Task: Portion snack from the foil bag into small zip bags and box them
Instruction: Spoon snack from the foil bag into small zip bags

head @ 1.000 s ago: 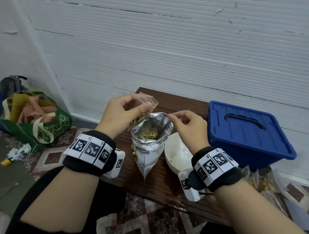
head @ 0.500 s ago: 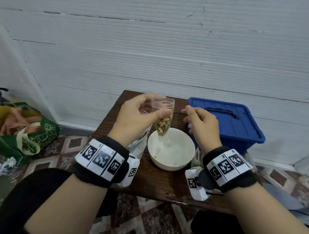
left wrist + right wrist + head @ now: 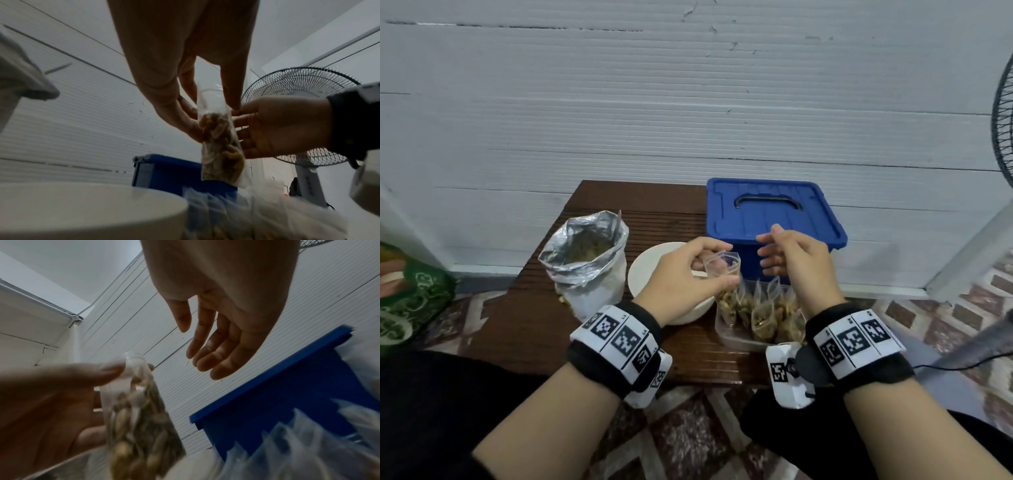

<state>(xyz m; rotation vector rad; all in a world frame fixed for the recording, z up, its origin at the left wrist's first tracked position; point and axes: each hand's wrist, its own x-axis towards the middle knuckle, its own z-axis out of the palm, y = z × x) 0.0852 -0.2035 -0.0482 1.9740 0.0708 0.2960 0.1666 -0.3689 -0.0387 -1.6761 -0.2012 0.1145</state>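
**Filled zip bag hanging upright just left of the waiting right hand**

The left hand [image 3: 681, 277] is pinching a small clear zip bag of tan snack pieces [image 3: 724, 284] near its open mouth, thumb on one face and fingers on the other, so the bag's long axis is hanging close to vertical with the snack settled in the lower half. It is hovering over the near-left edge of the shallow clear plastic box [image 3: 736, 337], which is sitting on the dark brown wooden tabletop [image 3: 527, 318] and already holding a row of filled zip bags [image 3: 763, 315] standing on end. The right hand [image 3: 794, 260] is empty, fingers spread loosely and palm facing left toward the bag's mouth, near it but not touching. That hand looks the nearer one for pressing the seal shut. The crumpled silver foil bag [image 3: 587, 260] is standing open, well apart to the left, beyond the white round bowl [image 3: 650, 263]. The blue lidded plastic bin [image 3: 770, 219] is sitting behind both hands.
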